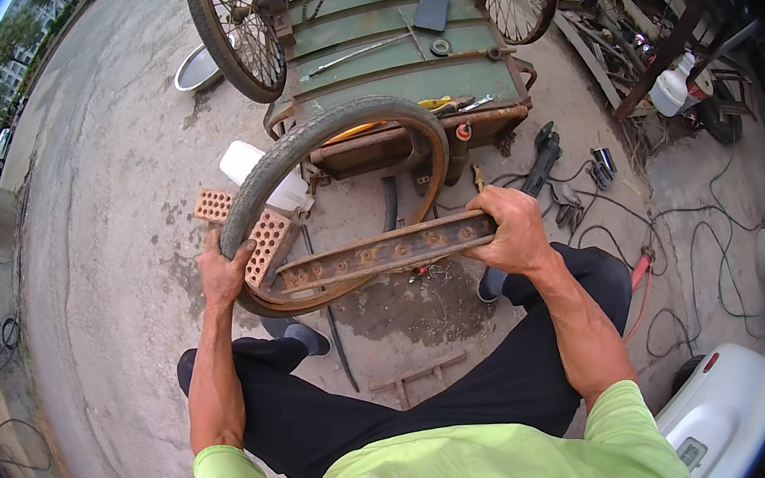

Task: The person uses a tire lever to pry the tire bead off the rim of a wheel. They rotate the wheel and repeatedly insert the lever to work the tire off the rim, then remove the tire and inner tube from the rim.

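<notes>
My left hand is closed around the left side of a worn black tyre, which stands tilted in front of me. A long rusty metal bar with a row of holes lies across the tyre's lower part, its left end against the inner edge. My right hand is wrapped around the bar's right end. Behind the tyre, a green cart with spoked wheels stands upside down. On it lie a phone, a small ring-shaped roll and a few hand tools.
Perforated bricks and a white plastic container lie left of the tyre. To the right are a power tool, dark gloves and loose cables. A metal frame lies between my feet. A white basin sits farther off.
</notes>
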A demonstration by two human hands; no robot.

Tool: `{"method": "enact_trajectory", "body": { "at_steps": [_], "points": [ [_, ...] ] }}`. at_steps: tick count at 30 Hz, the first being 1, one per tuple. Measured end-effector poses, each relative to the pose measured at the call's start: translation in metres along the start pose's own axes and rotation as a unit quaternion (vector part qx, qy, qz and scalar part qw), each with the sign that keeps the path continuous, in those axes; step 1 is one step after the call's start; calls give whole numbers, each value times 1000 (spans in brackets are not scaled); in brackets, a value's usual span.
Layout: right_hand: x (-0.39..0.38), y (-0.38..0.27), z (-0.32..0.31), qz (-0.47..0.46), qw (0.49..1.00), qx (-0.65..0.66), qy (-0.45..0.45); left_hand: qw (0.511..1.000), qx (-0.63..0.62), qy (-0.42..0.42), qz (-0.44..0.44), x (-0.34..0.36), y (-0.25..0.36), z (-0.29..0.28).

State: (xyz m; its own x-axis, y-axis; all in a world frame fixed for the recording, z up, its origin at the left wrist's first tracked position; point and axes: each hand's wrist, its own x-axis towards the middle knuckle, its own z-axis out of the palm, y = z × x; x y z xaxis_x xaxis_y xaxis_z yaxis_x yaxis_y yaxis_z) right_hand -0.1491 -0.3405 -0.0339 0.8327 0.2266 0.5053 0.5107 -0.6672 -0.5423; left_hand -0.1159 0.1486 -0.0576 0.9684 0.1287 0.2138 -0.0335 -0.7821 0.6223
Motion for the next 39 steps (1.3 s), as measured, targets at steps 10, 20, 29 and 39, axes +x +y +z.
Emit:
{"method": "enact_trajectory", "body": {
  "at_steps": [10,20,29,39],
  "points": [
    [13,-7,8,-5,1000,-8,19,999,-25,-43,-19,-17,-20,-1],
    [17,-3,-46,11,996,-48,72,995,-63,7,-78,-35,-34,-9],
    [11,8,-39,-22,991,-104,78,982,-153,-13,-113,-29,-8,-20],
    [8,2,-14,-38,996,-80,11,997,-63,46,-12,25,65,-143]
  ]
}}
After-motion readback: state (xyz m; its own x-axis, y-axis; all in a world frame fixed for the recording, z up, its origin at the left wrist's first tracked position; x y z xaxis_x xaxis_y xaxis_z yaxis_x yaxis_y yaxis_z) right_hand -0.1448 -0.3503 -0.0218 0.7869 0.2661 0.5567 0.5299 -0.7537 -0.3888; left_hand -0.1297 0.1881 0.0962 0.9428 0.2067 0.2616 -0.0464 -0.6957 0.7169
